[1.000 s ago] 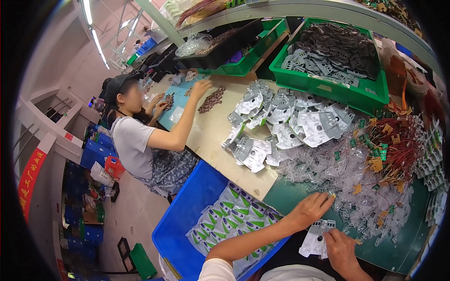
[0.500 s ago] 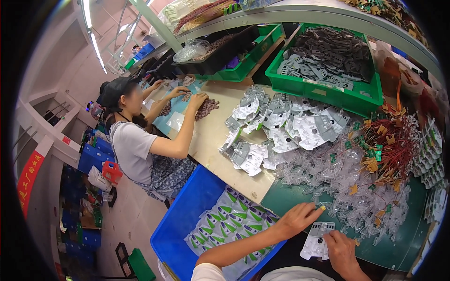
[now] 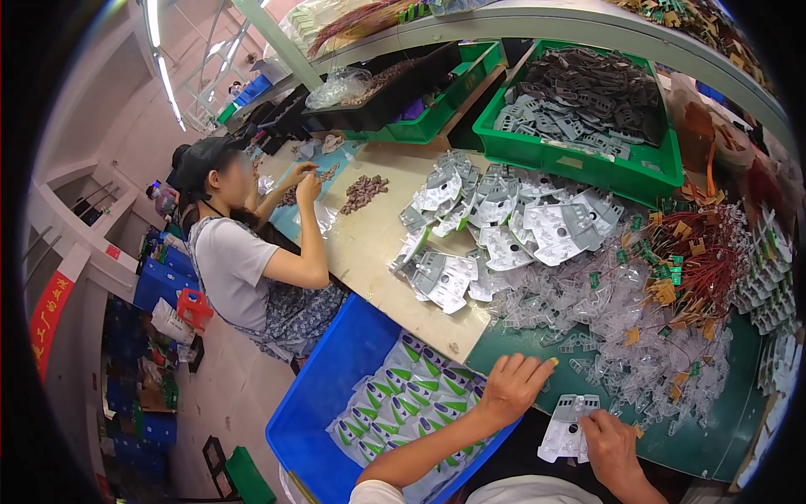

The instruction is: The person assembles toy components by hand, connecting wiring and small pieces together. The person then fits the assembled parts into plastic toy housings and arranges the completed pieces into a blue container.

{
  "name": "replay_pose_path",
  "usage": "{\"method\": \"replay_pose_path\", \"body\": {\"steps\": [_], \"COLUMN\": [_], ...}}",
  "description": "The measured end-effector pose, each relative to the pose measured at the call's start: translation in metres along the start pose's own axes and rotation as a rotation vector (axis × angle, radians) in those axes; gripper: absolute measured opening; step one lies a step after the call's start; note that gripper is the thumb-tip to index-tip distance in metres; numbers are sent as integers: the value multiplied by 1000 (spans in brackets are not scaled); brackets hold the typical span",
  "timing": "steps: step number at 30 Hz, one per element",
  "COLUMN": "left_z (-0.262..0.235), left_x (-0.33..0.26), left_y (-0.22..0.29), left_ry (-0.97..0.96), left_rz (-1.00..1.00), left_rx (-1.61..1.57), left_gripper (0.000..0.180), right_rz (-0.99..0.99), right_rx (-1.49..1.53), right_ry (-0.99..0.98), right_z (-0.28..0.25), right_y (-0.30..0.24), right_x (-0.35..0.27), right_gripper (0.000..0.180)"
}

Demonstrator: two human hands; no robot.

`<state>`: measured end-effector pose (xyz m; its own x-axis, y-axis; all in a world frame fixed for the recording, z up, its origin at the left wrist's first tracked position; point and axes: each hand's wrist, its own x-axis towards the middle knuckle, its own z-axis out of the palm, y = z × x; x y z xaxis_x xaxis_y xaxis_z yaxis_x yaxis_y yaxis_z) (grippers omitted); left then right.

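At the near edge of the bench my right hand (image 3: 613, 449) grips a grey-and-white plastic housing piece (image 3: 564, 433) by its right side. To its upper left hovers my left hand (image 3: 514, 388), palm down with the fingers curled together. One fingertip is yellow. Whatever lies between those fingers is too small or hidden to make out. Just beyond both hands spreads a heap of small clear plastic parts (image 3: 579, 307) on a dark green mat (image 3: 709, 449). A pile of similar grey-and-white housings (image 3: 504, 223) sits farther back.
A blue bin (image 3: 290, 412) with wrapped white-and-green pieces stands at left, below my forearm. Behind the piles is a green tray (image 3: 579, 172) of grey and dark parts. Red wires with connectors (image 3: 705, 252) lie at right. A co-worker (image 3: 243, 252) sits at the left, handling small brown pieces.
My left hand has drawn back leftward from the clear parts, its fingers more curled. My right hand and the housing have hardly moved. The co-worker's hands have pulled back from the brown pile.
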<state>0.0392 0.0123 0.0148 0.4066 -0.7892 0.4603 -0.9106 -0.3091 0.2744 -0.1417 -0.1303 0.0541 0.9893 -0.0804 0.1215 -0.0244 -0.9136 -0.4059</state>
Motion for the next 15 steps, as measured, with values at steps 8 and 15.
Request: {"method": "replay_pose_path", "body": {"steps": [8, 15], "left_z": [-11, -19], "left_x": [0, -13], "left_y": [9, 11], "left_ry": [-110, -138], "left_rz": [-124, -97], "left_rx": [-80, -223], "left_gripper": [28, 30], "right_rz": [5, 9], "right_rx": [23, 46], "right_ry": [6, -22], "right_z": [-7, -11], "right_y": [1, 1], "right_x": [6, 4], "right_gripper": [27, 26]}}
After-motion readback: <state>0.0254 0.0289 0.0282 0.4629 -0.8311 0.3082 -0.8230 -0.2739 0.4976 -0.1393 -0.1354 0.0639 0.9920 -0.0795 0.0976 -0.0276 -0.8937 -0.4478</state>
